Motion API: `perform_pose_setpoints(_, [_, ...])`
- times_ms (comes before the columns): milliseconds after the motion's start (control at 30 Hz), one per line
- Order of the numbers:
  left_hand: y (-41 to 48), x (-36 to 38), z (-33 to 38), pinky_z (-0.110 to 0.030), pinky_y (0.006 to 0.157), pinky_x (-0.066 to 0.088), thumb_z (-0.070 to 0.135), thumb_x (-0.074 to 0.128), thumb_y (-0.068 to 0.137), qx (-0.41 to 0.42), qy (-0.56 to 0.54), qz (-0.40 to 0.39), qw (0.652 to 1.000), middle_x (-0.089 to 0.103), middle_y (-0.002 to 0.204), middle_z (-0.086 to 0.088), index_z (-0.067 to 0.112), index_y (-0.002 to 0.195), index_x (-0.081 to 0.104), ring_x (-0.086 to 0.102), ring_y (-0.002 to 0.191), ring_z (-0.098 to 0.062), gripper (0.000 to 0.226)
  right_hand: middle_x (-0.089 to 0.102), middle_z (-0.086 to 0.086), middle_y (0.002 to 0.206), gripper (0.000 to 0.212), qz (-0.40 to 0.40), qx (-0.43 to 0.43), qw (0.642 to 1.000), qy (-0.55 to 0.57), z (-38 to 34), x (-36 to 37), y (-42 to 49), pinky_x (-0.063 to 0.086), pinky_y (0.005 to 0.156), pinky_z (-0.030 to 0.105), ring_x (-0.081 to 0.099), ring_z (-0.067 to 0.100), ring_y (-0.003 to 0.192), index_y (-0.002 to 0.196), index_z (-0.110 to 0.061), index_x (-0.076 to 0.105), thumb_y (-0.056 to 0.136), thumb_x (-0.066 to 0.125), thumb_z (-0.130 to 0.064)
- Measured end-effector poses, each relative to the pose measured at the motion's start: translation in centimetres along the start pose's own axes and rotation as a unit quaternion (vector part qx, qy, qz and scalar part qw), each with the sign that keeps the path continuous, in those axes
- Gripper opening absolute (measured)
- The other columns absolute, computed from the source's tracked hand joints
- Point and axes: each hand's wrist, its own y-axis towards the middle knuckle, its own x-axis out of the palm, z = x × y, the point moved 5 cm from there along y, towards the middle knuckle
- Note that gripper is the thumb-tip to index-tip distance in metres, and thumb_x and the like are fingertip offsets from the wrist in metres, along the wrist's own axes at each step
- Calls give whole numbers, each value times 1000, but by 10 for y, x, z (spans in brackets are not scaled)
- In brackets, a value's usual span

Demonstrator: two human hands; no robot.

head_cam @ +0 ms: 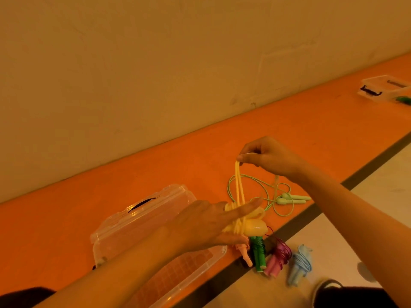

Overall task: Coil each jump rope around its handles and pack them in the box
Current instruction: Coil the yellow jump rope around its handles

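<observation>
Because the rope [238, 183] must wind tight, the right hand [266, 157] pinches its loop high and taut, while the left hand [206, 221] grips the wrapped handles [255, 228], forefinger straight, near the open box [96, 238].

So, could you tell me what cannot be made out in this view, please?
Head view:
- yellow jump rope: handles mostly hidden under the left hand; coils uncountable.
- clear box: inside covered by the left forearm, cut by the bottom edge.
- far box: cut by the right edge, contents too small.
</observation>
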Motion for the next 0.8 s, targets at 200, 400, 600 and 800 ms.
perform_pose_setpoints(200, [2,7,10,-33,64,49,71,32,95,5,-11,1,1000,61,106,-7,60,143,-23,41,65,-12,74,53,-16,49,19,-4,-7,1000,19,-18,35,8,29,48,15,42,0,45,80,-13,74,93,68,-25])
perform_pose_setpoints(400, [-2,-1,9,-26,52,30,72,44,92,-76,-63,69,993,47,68,8,46,151,-9,44,57,-6,83,49,-12,52,24,-19,-14,997,71,-33,53,12,31,47,16,39,1,47,83,-11,73,96,64,-29])
perform_pose_setpoints(600, [-8,-6,6,-26,50,31,69,43,94,-53,-1,37,998,28,64,14,42,155,-10,33,52,-2,86,51,-8,56,20,-15,-13,999,31,-22,39,25,30,46,13,40,-1,46,79,-17,74,93,67,-29])
perform_pose_setpoints(800, [-11,-16,11,-20,49,28,72,35,94,-3,50,43,998,45,75,11,40,154,-12,42,57,-5,83,49,0,61,22,-53,19,998,38,4,36,22,29,47,13,38,3,50,86,-7,75,92,68,-26])
